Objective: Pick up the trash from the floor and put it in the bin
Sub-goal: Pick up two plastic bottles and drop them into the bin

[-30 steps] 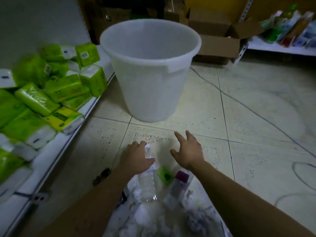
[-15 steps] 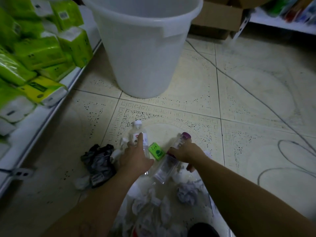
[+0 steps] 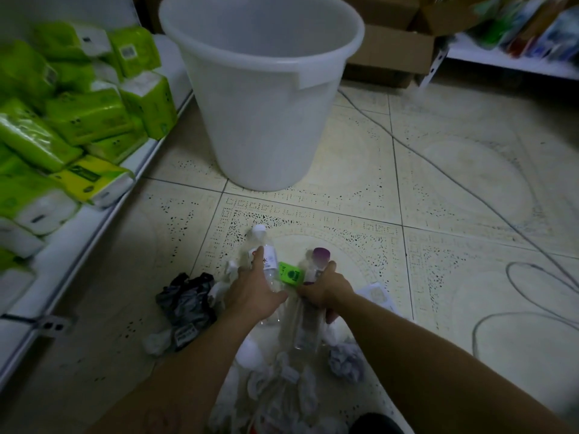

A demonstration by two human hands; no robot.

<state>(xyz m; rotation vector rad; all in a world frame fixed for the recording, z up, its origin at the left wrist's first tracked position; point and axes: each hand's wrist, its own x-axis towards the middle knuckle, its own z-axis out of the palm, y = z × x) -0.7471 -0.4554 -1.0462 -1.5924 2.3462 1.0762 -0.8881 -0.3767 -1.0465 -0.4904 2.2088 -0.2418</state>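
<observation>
A: What's changed?
B: A second ago both hands are spread over the pile, gripping nothing. Now the left hand (image 3: 253,292) curls round the white-cap bottle (image 3: 261,245), index finger along its label. The right hand (image 3: 326,289) is wrapped round the purple-cap bottle (image 3: 320,255) just below the cap.
A: Lifted yet?
B: Cannot tell. Both bottles lie low over the floor (image 3: 454,189), necks pointing to 12 o'clock, with no clear gap under them.
A: Bin?
B: The bin (image 3: 257,126) stands upright at 12 o'clock of the hands, well apart, mouth open. No trash seen inside.
A: So which stage?
B: Grasp looks done, carry not begun. Two items in one trip, I judge.
A: What's left?
B: A green packet (image 3: 291,272) between the two bottles, a black wrapper (image 3: 188,299) at 9 o'clock of the left hand, and crumpled tissues (image 3: 275,393) at 6 o'clock. All on the floor, so the task looks barely started.
</observation>
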